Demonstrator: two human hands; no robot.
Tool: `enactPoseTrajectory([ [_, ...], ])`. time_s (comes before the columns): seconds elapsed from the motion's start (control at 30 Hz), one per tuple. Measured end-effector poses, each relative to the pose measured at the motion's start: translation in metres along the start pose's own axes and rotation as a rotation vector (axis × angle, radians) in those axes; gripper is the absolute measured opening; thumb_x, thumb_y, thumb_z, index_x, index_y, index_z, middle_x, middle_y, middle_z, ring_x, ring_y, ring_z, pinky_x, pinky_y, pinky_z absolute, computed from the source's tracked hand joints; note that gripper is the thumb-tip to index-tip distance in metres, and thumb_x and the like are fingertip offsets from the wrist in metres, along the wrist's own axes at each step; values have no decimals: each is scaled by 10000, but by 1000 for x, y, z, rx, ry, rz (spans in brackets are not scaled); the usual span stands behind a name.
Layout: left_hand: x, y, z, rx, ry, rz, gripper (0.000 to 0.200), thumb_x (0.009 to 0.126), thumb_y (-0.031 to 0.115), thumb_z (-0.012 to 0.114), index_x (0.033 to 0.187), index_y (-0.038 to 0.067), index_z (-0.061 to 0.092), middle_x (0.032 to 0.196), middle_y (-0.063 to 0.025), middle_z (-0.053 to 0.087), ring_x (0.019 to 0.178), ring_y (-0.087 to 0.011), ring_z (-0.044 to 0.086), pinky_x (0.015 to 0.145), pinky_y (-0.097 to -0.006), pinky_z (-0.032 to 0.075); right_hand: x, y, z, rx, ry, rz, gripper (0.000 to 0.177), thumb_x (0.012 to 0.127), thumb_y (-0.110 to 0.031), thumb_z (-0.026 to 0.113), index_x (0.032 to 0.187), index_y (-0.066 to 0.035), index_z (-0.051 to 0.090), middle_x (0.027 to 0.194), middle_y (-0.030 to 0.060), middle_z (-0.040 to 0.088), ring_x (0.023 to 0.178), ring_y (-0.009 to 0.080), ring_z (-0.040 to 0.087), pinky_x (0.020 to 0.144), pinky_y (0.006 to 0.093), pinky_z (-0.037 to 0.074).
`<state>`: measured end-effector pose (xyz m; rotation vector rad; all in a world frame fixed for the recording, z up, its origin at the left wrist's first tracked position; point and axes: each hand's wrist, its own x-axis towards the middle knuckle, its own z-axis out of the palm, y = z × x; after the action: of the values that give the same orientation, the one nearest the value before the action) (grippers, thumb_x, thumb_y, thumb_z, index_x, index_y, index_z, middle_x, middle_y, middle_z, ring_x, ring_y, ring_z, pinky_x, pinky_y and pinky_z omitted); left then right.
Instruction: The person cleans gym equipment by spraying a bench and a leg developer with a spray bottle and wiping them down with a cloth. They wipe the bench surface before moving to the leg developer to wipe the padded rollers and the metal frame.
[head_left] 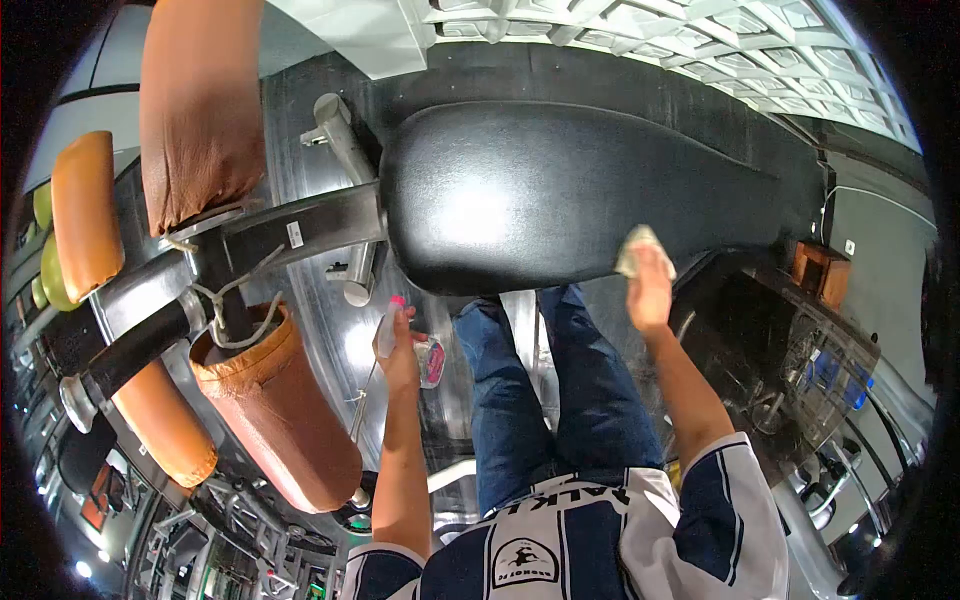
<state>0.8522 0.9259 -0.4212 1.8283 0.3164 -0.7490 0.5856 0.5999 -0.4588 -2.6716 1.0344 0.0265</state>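
A black padded bench (560,190) stretches across the middle, with a bright reflection on its left part. My right hand (651,290) holds a pale yellowish cloth (645,250) against the near edge of the pad. My left hand (399,350) is wrapped round a spray bottle (430,362) with a pink nozzle and a pink label, left of my legs and below the pad. The bottle's neck is partly hidden by the fingers.
Brown foam rollers (275,420) and orange rollers (88,215) sit on a metal frame (300,228) at the left. A wooden box (821,273) stands at the right by the wall. White lattice panels (640,30) run along the top.
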Motion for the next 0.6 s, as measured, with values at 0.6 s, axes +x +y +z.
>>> enactPoseTrajectory([
  [0.6, -4, -39, 4, 30, 163, -65, 528, 990, 465, 495, 1280, 29, 563, 981, -107, 653, 665, -165, 608, 566, -270, 489, 53, -241, 46, 338, -125, -679, 492, 913, -229, 483, 1401, -294, 483, 1551, -91, 338, 1473, 206, 218, 1187, 518, 160],
])
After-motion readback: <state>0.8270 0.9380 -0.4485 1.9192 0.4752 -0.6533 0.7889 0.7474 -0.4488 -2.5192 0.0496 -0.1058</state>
